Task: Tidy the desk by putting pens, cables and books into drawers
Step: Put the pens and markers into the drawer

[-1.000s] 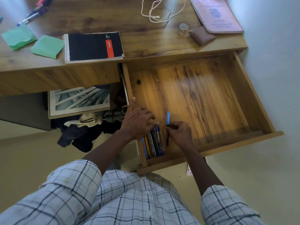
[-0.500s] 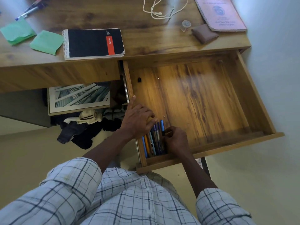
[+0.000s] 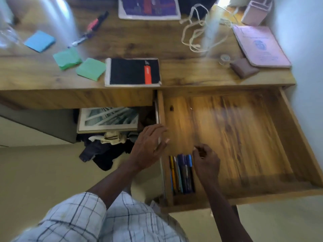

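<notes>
The wooden drawer (image 3: 297,130) is pulled out on the right. Several pens (image 3: 182,173) lie in a row against its near left corner. My left hand (image 3: 148,144) hovers over the drawer's left wall with fingers spread and nothing in it. My right hand (image 3: 206,161) is lifted just right of the pens, fingers loosely curled and empty. On the desk lie a black spiral notebook (image 3: 132,72), a pink book (image 3: 260,46), a white cable (image 3: 197,30), more pens (image 3: 89,32) and a purple book (image 3: 148,7).
Green sticky pads (image 3: 90,69) and a blue pad (image 3: 40,41) lie at the desk's left. A brown wallet (image 3: 243,68), a small tape roll (image 3: 224,58) and a pink holder (image 3: 257,11) sit at right. A framed picture (image 3: 108,119) and clothes (image 3: 103,149) are underneath.
My right hand laid the blue pen into the row and drew back empty. My left hand lifted off the pens. The view tilted up, showing more of the desk.
</notes>
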